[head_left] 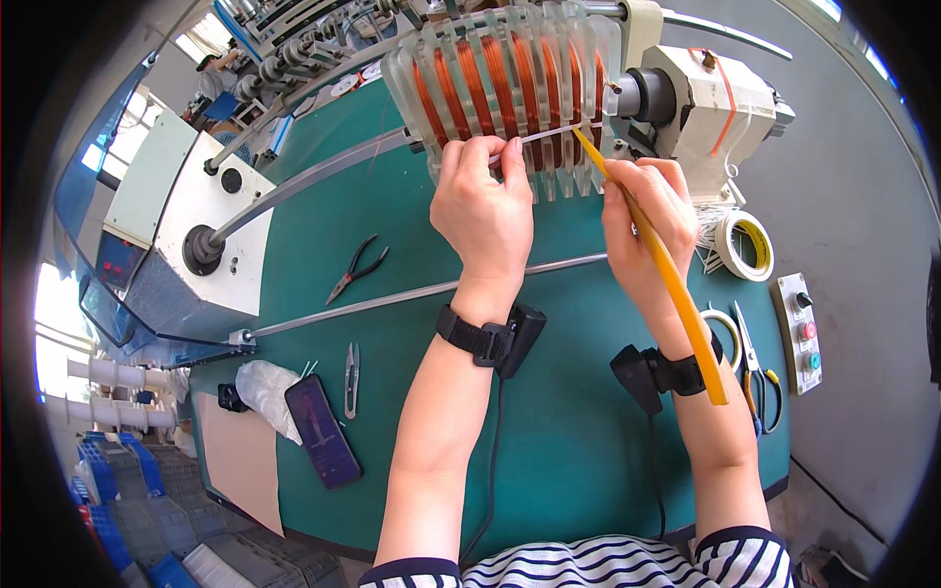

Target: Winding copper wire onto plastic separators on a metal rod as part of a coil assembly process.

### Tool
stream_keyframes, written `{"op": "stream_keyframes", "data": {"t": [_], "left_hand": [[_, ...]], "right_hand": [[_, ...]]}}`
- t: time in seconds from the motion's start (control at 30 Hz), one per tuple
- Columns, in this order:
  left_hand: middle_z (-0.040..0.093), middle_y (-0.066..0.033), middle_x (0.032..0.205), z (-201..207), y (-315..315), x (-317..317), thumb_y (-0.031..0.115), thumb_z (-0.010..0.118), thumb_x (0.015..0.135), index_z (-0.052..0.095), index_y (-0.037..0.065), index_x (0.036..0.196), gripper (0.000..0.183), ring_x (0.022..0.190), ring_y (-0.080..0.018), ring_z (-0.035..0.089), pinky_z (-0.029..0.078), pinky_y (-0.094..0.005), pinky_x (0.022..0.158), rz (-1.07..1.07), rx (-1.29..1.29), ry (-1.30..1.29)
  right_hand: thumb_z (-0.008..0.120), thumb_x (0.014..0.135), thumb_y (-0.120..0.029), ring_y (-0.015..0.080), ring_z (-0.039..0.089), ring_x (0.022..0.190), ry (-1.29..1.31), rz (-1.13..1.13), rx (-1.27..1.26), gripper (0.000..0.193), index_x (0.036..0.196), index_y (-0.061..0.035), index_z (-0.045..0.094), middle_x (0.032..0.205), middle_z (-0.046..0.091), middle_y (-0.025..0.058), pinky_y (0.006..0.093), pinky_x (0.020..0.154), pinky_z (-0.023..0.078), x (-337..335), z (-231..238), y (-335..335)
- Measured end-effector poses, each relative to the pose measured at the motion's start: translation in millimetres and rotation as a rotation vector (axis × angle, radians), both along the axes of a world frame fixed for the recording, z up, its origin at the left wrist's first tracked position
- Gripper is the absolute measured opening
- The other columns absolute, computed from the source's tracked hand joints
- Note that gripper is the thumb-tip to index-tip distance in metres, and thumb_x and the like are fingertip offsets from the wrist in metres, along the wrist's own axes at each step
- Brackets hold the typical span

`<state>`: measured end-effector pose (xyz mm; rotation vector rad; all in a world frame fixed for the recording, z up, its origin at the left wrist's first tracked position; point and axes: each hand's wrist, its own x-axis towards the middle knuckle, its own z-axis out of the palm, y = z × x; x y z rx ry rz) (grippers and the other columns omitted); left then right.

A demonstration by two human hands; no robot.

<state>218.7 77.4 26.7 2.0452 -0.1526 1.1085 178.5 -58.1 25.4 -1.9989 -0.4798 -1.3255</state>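
A clear plastic former [477, 78] wound with several bands of copper wire [497, 73] is mounted on the winding machine's shaft at the top. My left hand [483, 211] is in front of it, thumb and fingers pinched on a thin white strip [549, 132] that runs right across the windings. My right hand [652, 211] grips a long flat yellow stick [671, 279]. The stick's narrow tip meets the former near the strip's right end; whether it touches the strip I cannot tell. Its wide end hangs down over my right forearm.
Pliers [356, 269], thread snips [351, 380], a phone [322, 431] and a plastic bag [267, 394] lie on the green table at left. At right are a tape roll [729, 245], scissors [751, 358] and a button box [799, 333]. A metal rod [392, 298] crosses the table.
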Motion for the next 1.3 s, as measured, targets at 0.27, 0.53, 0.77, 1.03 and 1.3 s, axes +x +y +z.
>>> {"op": "stream_keyframes", "data": {"t": [0.27, 0.53, 0.77, 1.03, 1.3], "left_hand": [[0.059, -0.0073, 0.074, -4, 0, 3, 0.010, 0.070, 0.080, 0.061, 0.002, 0.077, 0.012, 0.060, -0.0171, 0.059, 0.046, -0.0284, 0.056, -0.080, -0.061, -0.015], [0.055, -0.0037, 0.074, -6, 11, 5, 0.014, 0.070, 0.079, 0.058, 0.006, 0.077, 0.014, 0.062, -0.0209, 0.058, 0.045, -0.0324, 0.054, 0.014, -0.004, -0.043], [0.058, -0.0046, 0.074, -6, 12, 5, 0.013, 0.071, 0.079, 0.061, 0.003, 0.077, 0.014, 0.059, -0.0153, 0.054, 0.043, -0.0283, 0.055, -0.028, -0.046, -0.042], [0.054, -0.0029, 0.072, -5, 18, 5, 0.014, 0.070, 0.079, 0.058, 0.007, 0.075, 0.014, 0.057, -0.0192, 0.056, 0.043, -0.0317, 0.050, 0.074, 0.017, -0.022], [0.055, -0.0029, 0.071, -8, 15, 5, 0.012, 0.069, 0.079, 0.059, 0.007, 0.077, 0.011, 0.059, -0.0189, 0.058, 0.044, -0.0314, 0.051, -0.015, -0.005, -0.055]], "right_hand": [[0.061, 0.073, 0.004, 0.0269, 0.055, 0.073, 0.004, 0.034, 0.003, 0.017, 0.089, -0.0017, 0.062, 0.070, 0.058, 0.0085, 0.0345, 0.069, 0.046, 7, -1, 6], [0.062, 0.072, 0.004, 0.0275, 0.056, 0.074, -0.001, 0.035, 0.014, 0.018, 0.089, -0.0020, 0.062, 0.071, 0.059, 0.0086, 0.0345, 0.068, 0.047, 2, -2, 10], [0.062, 0.072, 0.004, 0.0273, 0.056, 0.073, -0.001, 0.029, 0.000, 0.018, 0.090, -0.0026, 0.062, 0.071, 0.058, 0.0082, 0.0346, 0.067, 0.047, 8, -3, 19], [0.062, 0.072, 0.005, 0.0270, 0.056, 0.072, 0.003, 0.072, 0.003, 0.019, 0.089, -0.0020, 0.062, 0.070, 0.058, 0.0078, 0.0340, 0.066, 0.047, 3, -2, 20], [0.062, 0.070, 0.006, 0.0257, 0.055, 0.071, -0.013, 0.096, -0.003, 0.021, 0.089, -0.0017, 0.061, 0.071, 0.058, 0.0079, 0.0332, 0.064, 0.047, 9, -1, 34]]}}
